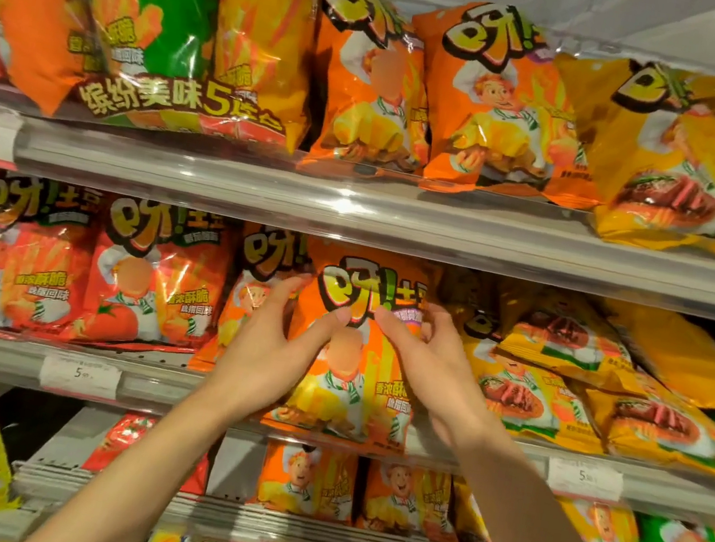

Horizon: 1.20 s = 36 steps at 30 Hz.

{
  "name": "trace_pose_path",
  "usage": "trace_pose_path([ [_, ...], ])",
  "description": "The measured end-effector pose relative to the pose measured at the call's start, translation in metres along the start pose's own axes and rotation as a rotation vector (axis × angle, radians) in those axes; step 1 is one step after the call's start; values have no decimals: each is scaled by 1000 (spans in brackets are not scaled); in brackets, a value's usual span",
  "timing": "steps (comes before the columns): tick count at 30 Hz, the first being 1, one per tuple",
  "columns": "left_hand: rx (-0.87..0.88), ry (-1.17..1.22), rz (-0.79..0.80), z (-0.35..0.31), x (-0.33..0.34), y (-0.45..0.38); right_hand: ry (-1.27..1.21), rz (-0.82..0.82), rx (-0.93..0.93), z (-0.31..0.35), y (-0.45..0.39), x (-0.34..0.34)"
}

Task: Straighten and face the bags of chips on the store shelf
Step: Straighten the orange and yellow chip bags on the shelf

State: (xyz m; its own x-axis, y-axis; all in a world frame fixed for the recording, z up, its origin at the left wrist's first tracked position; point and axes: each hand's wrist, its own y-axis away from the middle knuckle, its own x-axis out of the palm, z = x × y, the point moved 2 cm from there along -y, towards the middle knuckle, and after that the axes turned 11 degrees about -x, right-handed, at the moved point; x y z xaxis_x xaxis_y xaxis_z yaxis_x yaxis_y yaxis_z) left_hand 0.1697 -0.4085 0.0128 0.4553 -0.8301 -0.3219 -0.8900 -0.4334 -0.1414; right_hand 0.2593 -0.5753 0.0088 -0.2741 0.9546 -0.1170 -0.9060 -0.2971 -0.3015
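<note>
An orange chip bag [348,391] with a cartoon chef stands upright at the front of the middle shelf [196,390], its bottom edge overhanging the shelf lip. My left hand [273,346] grips its left edge, thumb across the front. My right hand [420,365] grips its right edge, thumb pointing left on the front. Behind my left hand stands another orange bag [259,274]. To the right, yellow bags [539,384] lie tilted and stacked untidily.
Two red tomato bags [79,269] stand upright at the left of the middle shelf. The upper shelf [356,209] carries a multipack [160,28], orange bags [490,99] and yellow bags [673,157]. The lower shelf holds more orange bags [312,484]. Price tags [79,375] sit on the rail.
</note>
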Motion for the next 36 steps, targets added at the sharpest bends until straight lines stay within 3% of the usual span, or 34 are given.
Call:
trace_pose_path([
  [3, 57, -50, -4, 1, -4, -1, 7, -41, 2, -2, -11, -10],
  [7, 210, -330, -308, 14, -17, -11, 140, -182, -111, 13, -23, -19],
  [9, 240, -469, -380, 21, -20, -15, 248, -196, -155, 15, -21, -16],
  [14, 212, -639, -318, 47, -12, -20, 555, -227, -223, -6, 0, -2],
  [23, 223, -584, -306, 57, -8, -19, 953, -143, -412, -28, 26, 26],
  [31, 211, -584, -277, 60, -12, -21, 973, -208, -430, -36, 13, 29],
  [36, 263, -563, -252, 60, -18, -18, 797, -122, -404, -22, 25, 19],
])
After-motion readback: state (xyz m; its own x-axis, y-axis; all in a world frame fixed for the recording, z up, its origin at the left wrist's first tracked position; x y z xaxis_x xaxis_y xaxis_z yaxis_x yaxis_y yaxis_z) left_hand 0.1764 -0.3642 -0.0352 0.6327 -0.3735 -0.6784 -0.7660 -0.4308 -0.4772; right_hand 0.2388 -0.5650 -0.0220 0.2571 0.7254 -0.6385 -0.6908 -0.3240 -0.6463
